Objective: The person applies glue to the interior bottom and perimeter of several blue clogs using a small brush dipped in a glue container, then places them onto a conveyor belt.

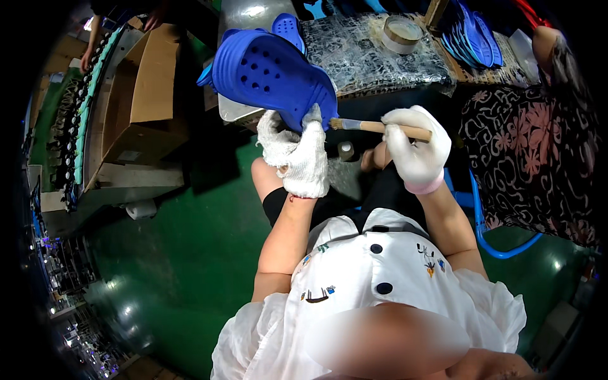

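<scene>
My left hand (303, 157), in a white knit glove, grips a blue clog (275, 82) by its narrower end. The thumb presses on top and the other fingers are partly hidden beneath it. Round holes dot the clog's wide end, which points up and to the left. In its white glove, my right hand (421, 142) is closed round a wooden-handled paintbrush (370, 126). The bristles are at the clog's right edge, close to my left thumb; whether they touch it I cannot tell.
Ahead is a plastic-wrapped surface (354, 57) bearing a roll of tape (402, 33). Blue shoe soles (475, 41) are stacked at the far right. An open cardboard box (152, 82) and a conveyor (79, 126) stand left. A person in patterned clothing (529, 139) sits close on my right.
</scene>
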The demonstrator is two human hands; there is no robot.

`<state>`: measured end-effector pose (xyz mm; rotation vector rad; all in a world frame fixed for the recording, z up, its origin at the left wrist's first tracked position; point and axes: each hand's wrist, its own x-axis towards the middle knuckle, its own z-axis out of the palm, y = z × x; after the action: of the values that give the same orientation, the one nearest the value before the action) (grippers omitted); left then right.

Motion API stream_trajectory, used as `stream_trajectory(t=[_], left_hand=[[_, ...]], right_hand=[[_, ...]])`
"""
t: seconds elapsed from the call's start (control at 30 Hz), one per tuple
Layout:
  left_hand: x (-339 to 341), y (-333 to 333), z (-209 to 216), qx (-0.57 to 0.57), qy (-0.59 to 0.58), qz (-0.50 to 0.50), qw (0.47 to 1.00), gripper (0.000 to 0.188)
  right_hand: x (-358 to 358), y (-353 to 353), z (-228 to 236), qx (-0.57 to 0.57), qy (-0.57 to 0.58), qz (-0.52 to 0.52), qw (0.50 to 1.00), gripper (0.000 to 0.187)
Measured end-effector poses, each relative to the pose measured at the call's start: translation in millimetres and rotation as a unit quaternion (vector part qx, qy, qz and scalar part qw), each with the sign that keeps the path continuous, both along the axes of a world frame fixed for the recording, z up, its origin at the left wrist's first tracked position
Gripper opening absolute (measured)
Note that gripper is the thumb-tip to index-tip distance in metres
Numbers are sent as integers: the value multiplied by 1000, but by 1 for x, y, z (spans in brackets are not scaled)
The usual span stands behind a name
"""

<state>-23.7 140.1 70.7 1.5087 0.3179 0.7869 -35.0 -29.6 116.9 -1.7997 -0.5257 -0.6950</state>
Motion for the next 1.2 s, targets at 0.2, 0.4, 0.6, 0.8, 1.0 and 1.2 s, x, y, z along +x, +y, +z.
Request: stream_trajectory(t=[0.2,0.4,0.6,0.8,1.0,1.2], left_hand=[[1,3,0,3,9,3,1000,44],[3,7,0,-14,16,-13,1000,43],[1,2,1,11,44,-26,999,41],[15,18,14,-29,23,-98,995,33],[38,40,58,-269,65,-223,935,27],[54,38,85,-296,192,-231,907,25]], right_hand=[[3,0,3,20,19,-18,999,11],[10,-3,-2,-9,-17,-24,1000,10],[7,3,1,14,61,28,998,9],[10,-24,-21,84,127,-55,987,6],[30,-40,-143,167,254,-35,952,7],[16,-44,-225,-55,427,-83,899,26]])
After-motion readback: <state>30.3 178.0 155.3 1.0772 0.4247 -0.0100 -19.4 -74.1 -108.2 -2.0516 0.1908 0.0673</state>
